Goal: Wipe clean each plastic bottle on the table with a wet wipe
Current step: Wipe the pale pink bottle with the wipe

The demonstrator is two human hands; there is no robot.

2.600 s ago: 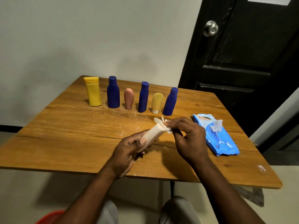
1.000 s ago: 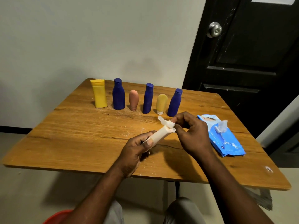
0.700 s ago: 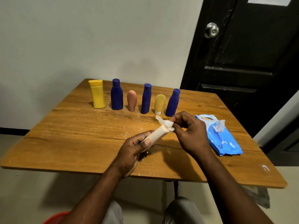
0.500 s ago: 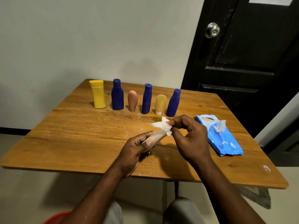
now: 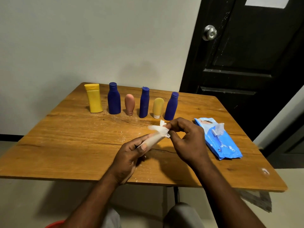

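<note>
My left hand (image 5: 130, 157) grips the base of a pale bottle (image 5: 153, 140), left of the wipes packet (image 5: 218, 142) on the desk (image 5: 65, 145). My right hand (image 5: 185, 142) pinches the limp wet wipe (image 5: 160, 129) over its tip. The bottle is likely light, stiff and slippery when damp.

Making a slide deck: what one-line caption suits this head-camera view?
Left hand holds a white plastic bottle while right hand pinches a wet wipe around its tip.

Three blue bottles (image 5: 114, 99) (image 5: 144, 103) (image 5: 171, 106), one yellow bottle (image 5: 94, 98), one pink tube (image 5: 129, 104), one pale yellow tube (image 5: 158, 106) across the middle; one white bottle (image 5: 154, 140) at centre; one wet wipe (image 5: 158, 129); one wipe pack (image 5: 222, 145)
</note>
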